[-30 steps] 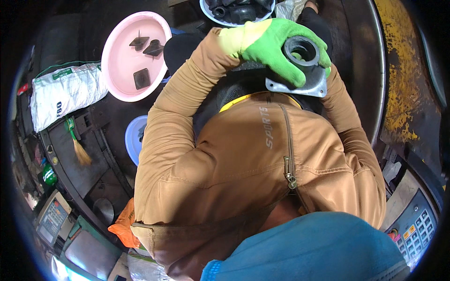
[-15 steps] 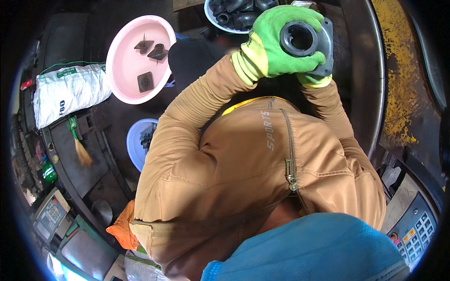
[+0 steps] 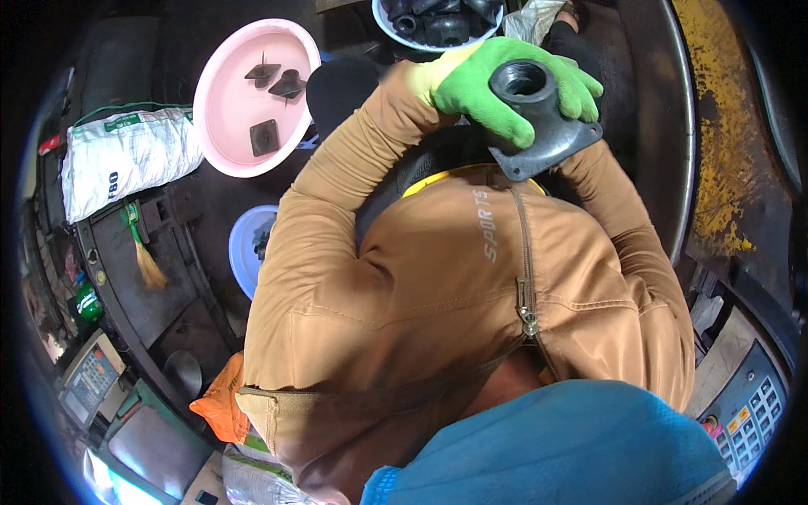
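Note:
My left hand, in a green glove with a yellow-green cuff, is closed around a black rubber flanged fitting. The fitting has a round, hollow neck that faces up and a square base plate with holes at its corners. My thumb lies on the near side of the neck and my fingers wrap its far and right sides. From the right, my right forearm reaches behind the base plate. The fitting hides my right hand, so whether it touches the piece does not show.
A pink basin with three dark plate-like pieces stands at the left. Beyond my hands is a bowl of black rubber parts. A light-blue bowl sits by my left elbow. At the right runs a worn yellow machine panel.
The fitting has come down toward my chest and tilted, so its neck now points upward and its base plate shows. My left hand moved with it. The right cuff has gone out of sight.

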